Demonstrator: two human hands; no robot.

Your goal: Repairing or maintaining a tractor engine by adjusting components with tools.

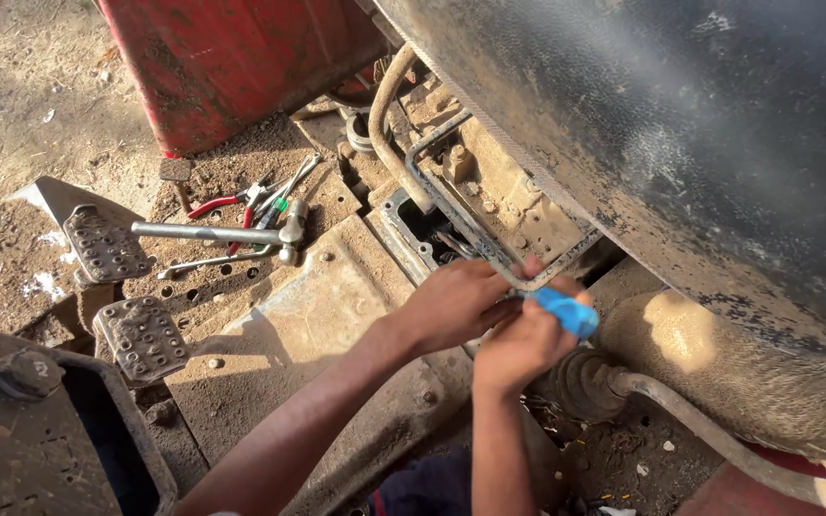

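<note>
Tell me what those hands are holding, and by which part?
The right hand grips a blue-handled tool, likely a screwdriver, by its handle. The left hand steadies near its hidden tip; its hold cannot be told.

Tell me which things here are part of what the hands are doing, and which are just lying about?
In use:
left hand, by the thin bent pipe
right hand, gripping the blue-handled tool
open housing beside them

Lying about:
socket wrench
red-handled pliers
spanners
two studded pedals
</note>
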